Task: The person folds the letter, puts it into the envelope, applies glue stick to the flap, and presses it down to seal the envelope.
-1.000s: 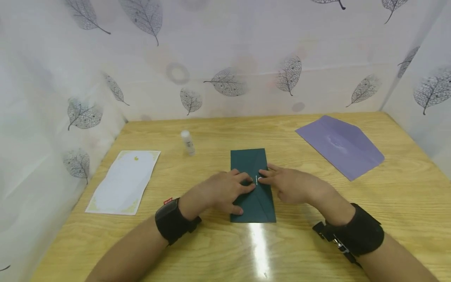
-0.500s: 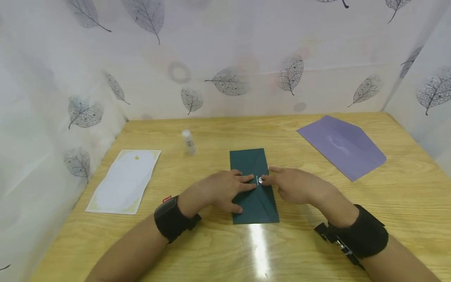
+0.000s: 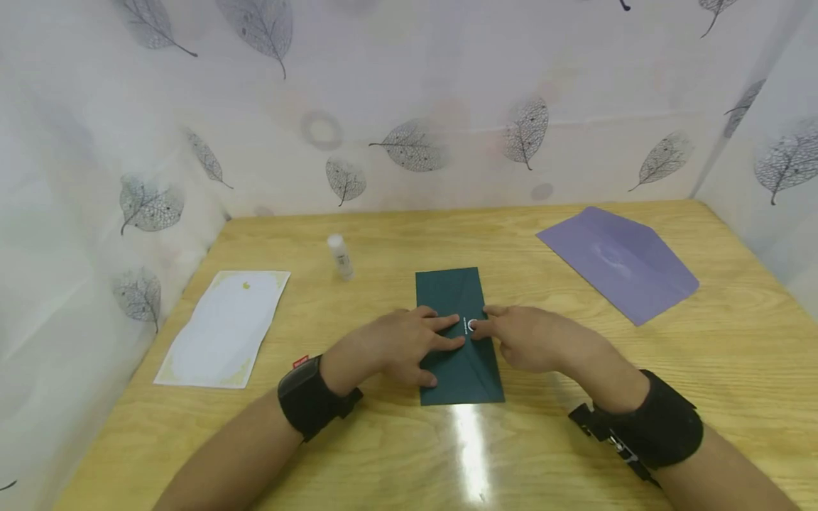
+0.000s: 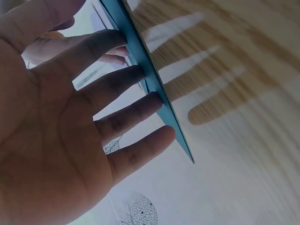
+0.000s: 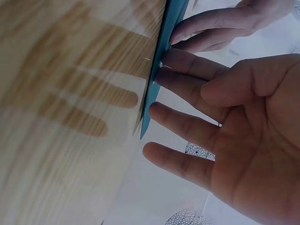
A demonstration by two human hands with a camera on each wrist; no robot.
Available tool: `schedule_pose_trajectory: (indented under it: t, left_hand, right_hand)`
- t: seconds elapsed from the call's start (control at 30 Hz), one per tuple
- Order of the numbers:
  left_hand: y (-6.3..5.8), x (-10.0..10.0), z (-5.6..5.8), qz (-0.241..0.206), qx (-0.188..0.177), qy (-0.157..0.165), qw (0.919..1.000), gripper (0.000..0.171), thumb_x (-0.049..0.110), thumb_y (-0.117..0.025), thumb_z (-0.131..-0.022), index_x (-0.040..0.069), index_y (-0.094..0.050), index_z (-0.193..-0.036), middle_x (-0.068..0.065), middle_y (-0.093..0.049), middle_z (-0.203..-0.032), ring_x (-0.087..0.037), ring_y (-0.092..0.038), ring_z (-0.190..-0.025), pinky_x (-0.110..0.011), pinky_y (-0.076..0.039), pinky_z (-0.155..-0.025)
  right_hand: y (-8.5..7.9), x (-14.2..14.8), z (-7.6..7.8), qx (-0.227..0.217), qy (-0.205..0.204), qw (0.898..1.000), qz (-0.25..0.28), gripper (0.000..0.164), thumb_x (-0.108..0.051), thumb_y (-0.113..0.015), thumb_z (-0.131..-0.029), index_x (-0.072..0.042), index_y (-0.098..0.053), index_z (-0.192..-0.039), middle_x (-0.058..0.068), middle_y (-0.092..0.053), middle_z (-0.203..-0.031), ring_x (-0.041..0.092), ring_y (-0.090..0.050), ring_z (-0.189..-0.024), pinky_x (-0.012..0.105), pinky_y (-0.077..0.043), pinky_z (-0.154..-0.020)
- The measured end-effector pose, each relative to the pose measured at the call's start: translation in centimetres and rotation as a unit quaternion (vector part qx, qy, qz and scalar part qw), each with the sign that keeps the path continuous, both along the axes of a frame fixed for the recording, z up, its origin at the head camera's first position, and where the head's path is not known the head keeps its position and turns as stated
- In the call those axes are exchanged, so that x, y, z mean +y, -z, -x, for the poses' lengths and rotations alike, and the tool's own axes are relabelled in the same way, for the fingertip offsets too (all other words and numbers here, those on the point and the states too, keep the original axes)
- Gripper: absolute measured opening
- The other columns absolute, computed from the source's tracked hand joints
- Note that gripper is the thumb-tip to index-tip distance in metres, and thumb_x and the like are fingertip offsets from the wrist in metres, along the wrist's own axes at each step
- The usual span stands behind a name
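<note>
A dark green envelope [image 3: 450,291] lies lengthwise on the table, its flap side up. My left hand [image 3: 412,348] rests on its left half, fingers spread and fairly straight. With an extended finger, my right hand [image 3: 530,337] presses a small round white-edged sticker [image 3: 473,325] beside a short line of white print at the flap's tip; the finger partly hides it. Seen edge-on in the left wrist view, the envelope [image 4: 154,84] meets the straight fingertips of the left hand [image 4: 61,117]. The right wrist view has the right hand [image 5: 243,117] with fingers extended toward the envelope's edge.
Left of the hands lies a white sheet [image 3: 224,330] with yellow corner decoration. A small white-capped tube [image 3: 341,257] is farther back. A purple envelope [image 3: 616,262] lies at the back right. A leaf-patterned curtain [image 3: 447,85] borders the table [image 3: 383,468].
The envelope has turned slightly, its near end shifting a little to the right. My right fingers have shifted on the round sticker. The left hand stays nearly in place.
</note>
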State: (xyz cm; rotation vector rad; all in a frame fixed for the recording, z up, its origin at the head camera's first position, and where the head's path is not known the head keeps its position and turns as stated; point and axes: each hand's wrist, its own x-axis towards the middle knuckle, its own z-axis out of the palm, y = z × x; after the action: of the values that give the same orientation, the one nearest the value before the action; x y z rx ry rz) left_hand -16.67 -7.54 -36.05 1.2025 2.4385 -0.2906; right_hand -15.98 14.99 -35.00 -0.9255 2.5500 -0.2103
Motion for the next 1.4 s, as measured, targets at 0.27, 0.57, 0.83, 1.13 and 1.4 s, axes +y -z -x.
schedule_pose_trajectory:
  t: [0.27, 0.57, 0.83, 1.13, 1.4]
  left_hand:
    - [-0.23, -0.02, 0.26, -0.009, -0.001, -0.010, 0.9999, 0.069, 0.045, -0.065, -0.094, 0.037, -0.033, -0.155, 0.005, -0.022, -0.166, -0.023, -0.037, -0.143, -0.041, -0.043, -0.111]
    - [-0.25, 0.16, -0.01, 0.009, 0.022, -0.007, 0.9997, 0.070, 0.051, -0.066, -0.093, 0.040, -0.032, -0.154, 0.005, -0.021, -0.166, -0.024, -0.041, -0.139, -0.040, -0.047, -0.106]
    - [-0.25, 0.28, -0.07, 0.010, 0.021, -0.006, 0.9997, 0.069, 0.050, -0.065, -0.093, 0.039, -0.033, -0.153, 0.005, -0.022, -0.165, -0.024, -0.042, -0.139, -0.039, -0.047, -0.104]
    - [-0.61, 0.34, 0.21, 0.000, 0.021, 0.001, 0.9998, 0.067, 0.048, -0.065, -0.094, 0.038, -0.034, -0.153, 0.004, -0.024, -0.165, -0.023, -0.045, -0.132, -0.038, -0.049, -0.101]
    - [-0.29, 0.19, 0.75, -0.040, 0.011, 0.006, 0.9991, 0.064, 0.046, -0.066, -0.094, 0.031, -0.043, -0.151, 0.000, -0.028, -0.164, -0.024, -0.049, -0.123, -0.037, -0.048, -0.100]
  right_hand:
    - [0.01, -0.01, -0.16, -0.025, 0.004, 1.000, 0.015, 0.042, 0.004, -0.048, -0.094, -0.011, -0.066, -0.130, 0.026, -0.045, -0.150, 0.042, -0.050, -0.134, 0.053, -0.046, -0.104]
    - [-0.21, 0.07, -0.10, -0.031, -0.012, 0.999, 0.035, 0.041, 0.006, -0.048, -0.092, -0.014, -0.068, -0.121, 0.012, -0.062, -0.135, 0.034, -0.057, -0.128, 0.051, -0.048, -0.102]
    - [-0.09, 0.36, 0.06, -0.027, 0.000, 0.999, 0.040, 0.041, 0.006, -0.050, -0.092, -0.014, -0.067, -0.122, 0.002, -0.069, -0.120, 0.027, -0.064, -0.117, 0.047, -0.052, -0.097]
    - [-0.35, 0.40, -0.01, -0.021, 0.005, 0.999, 0.036, 0.038, 0.006, -0.049, -0.093, -0.013, -0.067, -0.121, 0.004, -0.069, -0.123, 0.027, -0.064, -0.116, 0.046, -0.053, -0.095]
    - [-0.25, -0.33, -0.30, -0.019, -0.004, 1.000, 0.008, 0.039, 0.004, -0.052, -0.093, -0.012, -0.070, -0.124, 0.013, -0.061, -0.138, 0.036, -0.055, -0.130, 0.051, -0.047, -0.105]
